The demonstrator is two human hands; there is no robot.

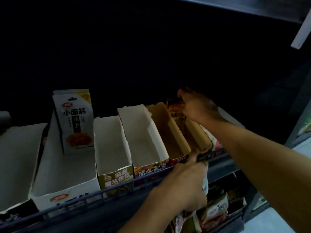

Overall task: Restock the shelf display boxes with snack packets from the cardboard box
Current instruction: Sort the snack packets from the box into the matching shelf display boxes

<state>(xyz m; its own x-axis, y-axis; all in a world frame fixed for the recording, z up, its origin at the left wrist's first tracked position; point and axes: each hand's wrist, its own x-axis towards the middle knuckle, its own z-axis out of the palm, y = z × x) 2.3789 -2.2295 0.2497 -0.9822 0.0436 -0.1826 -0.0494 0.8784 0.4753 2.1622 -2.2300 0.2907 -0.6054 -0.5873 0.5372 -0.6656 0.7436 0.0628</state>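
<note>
Brown-lined cardboard display box (170,132) holds an orange-red snack packet (176,113) upright at its rear, pinched at the top by the right hand (195,106). Left hand (186,180) grips the box's front lip. Neighbouring white-lined display boxes (127,140): one white packet (76,121) standing.

The right hand (196,106) holds a packet (176,113) at the back of a box (183,142), whose front edge the left hand (186,179) grips. Left of both hands stand two more boxes (112,148), then a wider box (55,179) with upright packets (75,121). Below the left hand, a lower shelf (235,214) carries more packets (215,211).
</note>
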